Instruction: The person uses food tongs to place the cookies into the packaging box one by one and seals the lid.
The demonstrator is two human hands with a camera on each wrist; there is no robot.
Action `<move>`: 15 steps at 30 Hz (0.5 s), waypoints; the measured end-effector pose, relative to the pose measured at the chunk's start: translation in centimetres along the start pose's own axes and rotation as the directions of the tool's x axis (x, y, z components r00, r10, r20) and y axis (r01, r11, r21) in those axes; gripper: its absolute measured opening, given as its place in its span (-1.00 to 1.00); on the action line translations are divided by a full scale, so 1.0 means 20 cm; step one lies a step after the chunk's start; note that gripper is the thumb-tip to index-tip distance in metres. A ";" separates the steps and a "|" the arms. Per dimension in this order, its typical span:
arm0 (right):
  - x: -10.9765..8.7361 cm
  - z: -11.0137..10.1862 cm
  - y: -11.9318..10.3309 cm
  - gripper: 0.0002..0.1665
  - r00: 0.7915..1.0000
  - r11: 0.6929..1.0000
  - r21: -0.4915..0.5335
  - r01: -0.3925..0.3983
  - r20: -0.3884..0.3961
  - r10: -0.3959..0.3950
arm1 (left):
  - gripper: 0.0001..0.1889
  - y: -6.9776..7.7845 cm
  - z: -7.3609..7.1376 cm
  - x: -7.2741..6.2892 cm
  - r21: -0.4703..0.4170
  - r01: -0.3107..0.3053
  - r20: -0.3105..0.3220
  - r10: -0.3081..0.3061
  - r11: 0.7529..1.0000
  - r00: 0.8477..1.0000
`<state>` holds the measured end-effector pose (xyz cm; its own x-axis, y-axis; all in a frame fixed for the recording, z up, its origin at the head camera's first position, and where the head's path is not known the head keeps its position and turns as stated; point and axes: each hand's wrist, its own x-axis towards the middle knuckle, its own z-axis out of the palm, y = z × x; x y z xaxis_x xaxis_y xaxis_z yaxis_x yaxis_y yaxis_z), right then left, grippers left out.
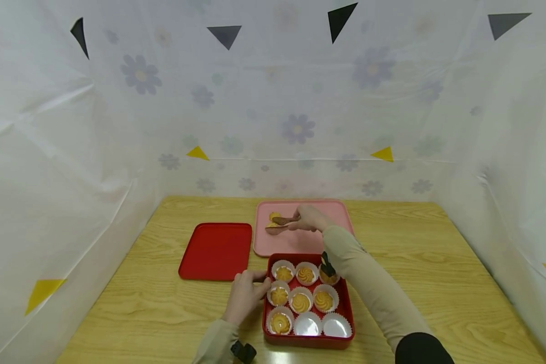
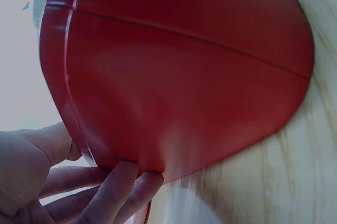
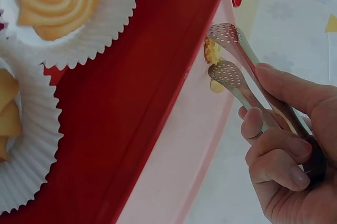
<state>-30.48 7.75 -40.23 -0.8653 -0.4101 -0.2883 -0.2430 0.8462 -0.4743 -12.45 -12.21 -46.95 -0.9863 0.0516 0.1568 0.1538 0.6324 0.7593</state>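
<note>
My left hand (image 1: 247,296) grips the left wall of a red box (image 1: 309,343), its fingertips on the outer side. Inside the box stand several white paper cups, most holding a swirled cookie (image 1: 300,303); the front middle cup (image 1: 307,324) and front right cup (image 1: 336,326) hold none. Reaching over the box, my right hand (image 1: 310,218) holds metal tongs (image 3: 258,95) with perforated heads. Between those heads, over the pink tray (image 1: 341,215), is a yellow cookie (image 3: 212,50), with another cookie (image 3: 216,85) beside it. Whether the heads squeeze it is unclear.
A flat red tray (image 1: 216,252) lies left of the pink one, behind my left hand. Everything stands on a wooden table (image 1: 405,253), enclosed at the back and sides by pale flowered sheeting (image 1: 264,101).
</note>
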 end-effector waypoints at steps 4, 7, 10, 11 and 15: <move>0.01 0.01 0.00 -0.55 1.000 1.000 -0.008 0.011 -0.002 -0.011 | -0.72 0.00 0.00 0.01 -0.002 0.016 0.014 -0.016 1.000 1.000; 0.01 0.01 0.00 -0.55 1.000 1.000 -0.012 0.010 -0.005 -0.011 | -0.71 0.00 0.00 0.01 -0.011 0.032 0.026 -0.031 0.999 0.999; 0.02 0.02 0.00 -0.54 1.000 1.000 -0.014 0.004 -0.005 -0.004 | -0.71 0.00 0.00 0.00 -0.017 0.033 0.034 -0.032 0.999 0.999; 0.02 0.02 0.00 -0.55 1.000 1.000 -0.011 0.001 -0.003 -0.001 | -0.71 0.01 0.00 0.00 -0.019 0.033 0.035 -0.032 0.999 0.999; 0.02 0.02 0.00 -0.58 1.000 1.000 -0.009 0.006 -0.008 -0.006 | -0.71 0.01 0.00 0.00 -0.014 0.034 0.029 -0.033 0.999 0.999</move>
<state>-30.74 7.46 -40.76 -0.8672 -0.4127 -0.2786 -0.2525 0.8467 -0.4684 -12.44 -12.07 -46.85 -0.9922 0.0531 0.1127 0.1211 0.6226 0.7731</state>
